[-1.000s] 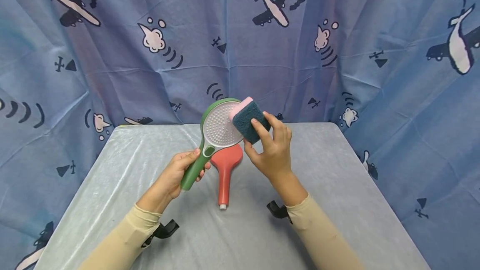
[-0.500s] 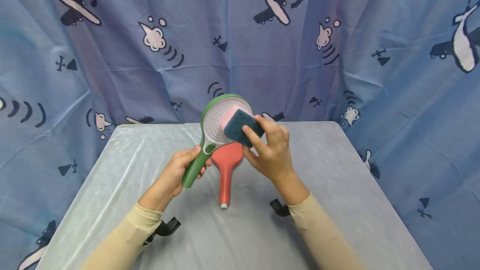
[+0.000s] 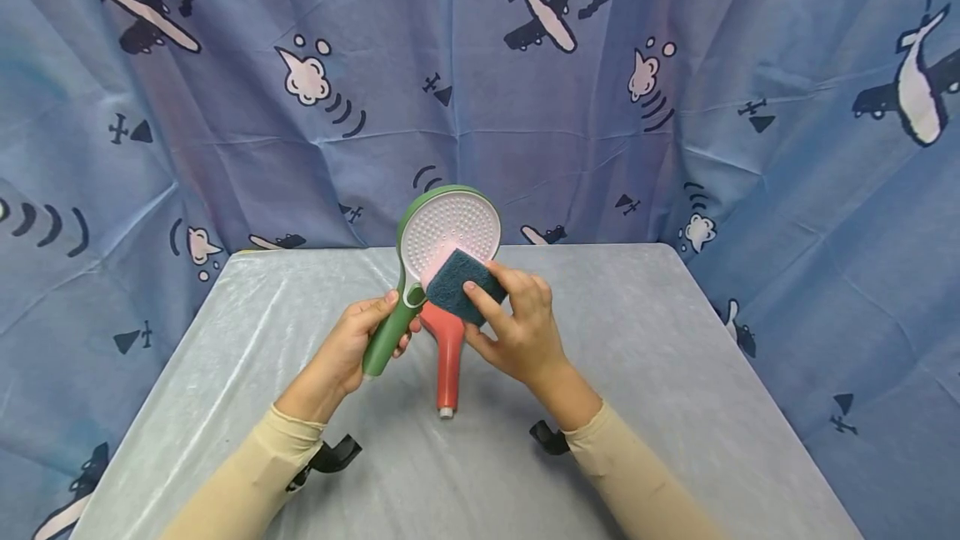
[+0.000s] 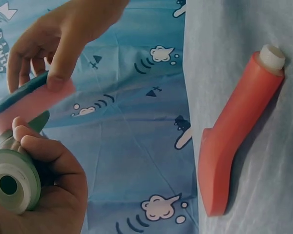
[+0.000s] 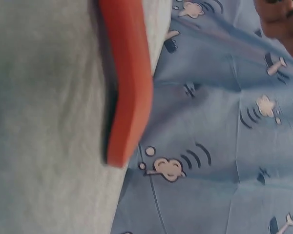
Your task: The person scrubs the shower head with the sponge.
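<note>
My left hand (image 3: pixel 348 348) grips the green handle of a shower head (image 3: pixel 453 215), raised above the table with its pale nubbed face toward me. Between the thumb and fingers of my right hand (image 3: pixel 525 327) is a two-layer sponge (image 3: pixel 465 286), dark green scourer side toward me. Its pink side (image 4: pixel 36 105) lies against the lower part of the face, near the button. Below and behind them a red shower head (image 3: pixel 448 361) lies on the table, its upper part covered by the sponge. The right wrist view shows the red shower head (image 5: pixel 132 83) but not my right hand.
A pale grey cloth covers the table (image 3: pixel 645 373). Behind it and along both sides hangs a blue curtain (image 3: pixel 390 65) printed with airplanes. Black camera mounts (image 3: pixel 333 454) stick out from both wrists.
My right hand has slid the sponge down and to the left across the face, from its right edge to near the button. My left hand keeps its grip, the shower head tipped slightly more upright.
</note>
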Motion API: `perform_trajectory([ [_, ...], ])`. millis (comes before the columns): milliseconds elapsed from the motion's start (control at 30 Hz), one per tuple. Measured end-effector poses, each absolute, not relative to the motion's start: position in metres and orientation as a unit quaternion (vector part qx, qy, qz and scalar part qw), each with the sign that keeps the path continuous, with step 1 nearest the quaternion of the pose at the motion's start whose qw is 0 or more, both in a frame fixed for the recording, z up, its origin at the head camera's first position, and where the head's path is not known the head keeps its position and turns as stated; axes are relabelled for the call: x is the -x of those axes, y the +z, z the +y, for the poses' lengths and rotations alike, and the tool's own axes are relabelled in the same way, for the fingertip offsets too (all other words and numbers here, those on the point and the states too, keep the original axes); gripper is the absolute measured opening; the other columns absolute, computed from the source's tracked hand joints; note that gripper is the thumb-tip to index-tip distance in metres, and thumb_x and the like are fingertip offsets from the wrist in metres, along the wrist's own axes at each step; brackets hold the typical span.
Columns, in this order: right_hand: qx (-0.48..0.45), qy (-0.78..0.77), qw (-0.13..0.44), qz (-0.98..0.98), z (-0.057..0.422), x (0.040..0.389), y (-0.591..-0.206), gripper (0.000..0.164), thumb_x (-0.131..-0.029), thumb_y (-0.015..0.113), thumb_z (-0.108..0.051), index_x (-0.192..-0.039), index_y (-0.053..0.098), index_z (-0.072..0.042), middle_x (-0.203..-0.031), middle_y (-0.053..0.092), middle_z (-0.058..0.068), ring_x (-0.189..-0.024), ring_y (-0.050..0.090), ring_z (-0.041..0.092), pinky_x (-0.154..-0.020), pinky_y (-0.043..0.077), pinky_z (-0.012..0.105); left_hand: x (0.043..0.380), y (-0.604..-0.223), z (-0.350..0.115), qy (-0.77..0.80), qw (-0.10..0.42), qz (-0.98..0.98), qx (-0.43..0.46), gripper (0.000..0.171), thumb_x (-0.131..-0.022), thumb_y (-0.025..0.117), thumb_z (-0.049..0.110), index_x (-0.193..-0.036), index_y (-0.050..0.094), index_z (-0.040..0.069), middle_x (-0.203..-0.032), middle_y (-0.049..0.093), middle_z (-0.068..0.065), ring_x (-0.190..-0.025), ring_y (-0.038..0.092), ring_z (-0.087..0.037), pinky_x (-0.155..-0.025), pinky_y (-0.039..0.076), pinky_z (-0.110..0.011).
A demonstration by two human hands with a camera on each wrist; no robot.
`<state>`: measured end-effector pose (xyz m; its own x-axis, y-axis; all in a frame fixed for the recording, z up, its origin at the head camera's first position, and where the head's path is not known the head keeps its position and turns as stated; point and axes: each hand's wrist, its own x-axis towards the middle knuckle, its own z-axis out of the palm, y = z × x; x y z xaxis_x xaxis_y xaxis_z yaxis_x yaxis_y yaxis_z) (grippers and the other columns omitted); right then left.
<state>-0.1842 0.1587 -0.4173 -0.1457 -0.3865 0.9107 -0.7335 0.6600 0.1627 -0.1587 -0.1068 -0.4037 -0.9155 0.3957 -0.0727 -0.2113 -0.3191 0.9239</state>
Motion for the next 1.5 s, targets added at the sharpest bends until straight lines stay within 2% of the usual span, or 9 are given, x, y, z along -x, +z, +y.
perform_trajectory([
  [267, -0.277, 0.214, 0.551, -0.758, 0.177, 0.194, -0.400, 0.053, -0.082, 0.075, -0.021, -0.134, 0.064, -0.013, -0.139, 0.055, 0.024, -0.118, 0.055, 0.041, -0.089, 0.040, 0.056, 0.156, -0.405, -0.109, 0.807, 0.183, 0.556, -0.078, 0.034, -0.110, 0.047, 0.034, -0.109, 0.065, 0.006, -0.081, 0.073, -0.002, -0.063, 0.063, -0.009, -0.059, 0.054, -0.020],
  [633, -0.359, 0.188, 0.529, -0.746, 0.165, 0.183, -0.418, 0.051, -0.081, 0.074, -0.025, -0.130, 0.066, -0.011, -0.132, 0.058, 0.025, -0.109, 0.057, 0.039, -0.083, 0.040, 0.052, 0.159, -0.404, -0.109, 0.815, 0.174, 0.547, -0.076, 0.035, -0.110, 0.047, 0.035, -0.114, 0.062, 0.004, -0.081, 0.072, -0.003, -0.063, 0.063, -0.010, -0.060, 0.055, -0.020],
  [833, -0.296, 0.213, 0.556, -0.747, 0.171, 0.189, -0.404, 0.051, -0.083, 0.075, -0.022, -0.131, 0.065, -0.011, -0.136, 0.057, 0.025, -0.114, 0.056, 0.041, -0.085, 0.039, 0.055, 0.158, -0.404, -0.107, 0.818, 0.171, 0.541, -0.095, 0.034, -0.111, 0.044, 0.034, -0.113, 0.063, 0.006, -0.083, 0.070, -0.002, -0.065, 0.062, -0.010, -0.061, 0.054, -0.021],
  [967, -0.251, 0.251, 0.550, -0.756, 0.170, 0.190, -0.399, 0.055, -0.082, 0.077, -0.022, -0.133, 0.064, -0.011, -0.139, 0.054, 0.025, -0.115, 0.054, 0.042, -0.087, 0.038, 0.056, 0.158, -0.404, -0.107, 0.818, 0.172, 0.540, -0.100, 0.034, -0.111, 0.044, 0.034, -0.112, 0.064, 0.006, -0.083, 0.070, -0.003, -0.065, 0.062, -0.010, -0.061, 0.053, -0.021],
  [1267, -0.339, 0.230, 0.507, -0.758, 0.151, 0.178, -0.423, 0.056, -0.081, 0.077, -0.026, -0.132, 0.062, -0.010, -0.135, 0.055, 0.025, -0.110, 0.056, 0.038, -0.085, 0.040, 0.051, 0.162, -0.406, -0.107, 0.822, 0.171, 0.530, -0.115, 0.036, -0.111, 0.042, 0.037, -0.115, 0.065, 0.010, -0.087, 0.069, -0.001, -0.070, 0.062, -0.010, -0.064, 0.053, -0.021],
  [1500, -0.305, 0.254, 0.509, -0.764, 0.149, 0.180, -0.412, 0.053, -0.081, 0.077, -0.023, -0.131, 0.063, -0.011, -0.138, 0.056, 0.023, -0.113, 0.056, 0.039, -0.086, 0.039, 0.053, 0.163, -0.406, -0.104, 0.820, 0.184, 0.519, -0.159, 0.033, -0.111, 0.042, 0.032, -0.121, 0.063, 0.009, -0.100, 0.073, -0.002, -0.082, 0.068, -0.011, -0.074, 0.057, -0.025],
])
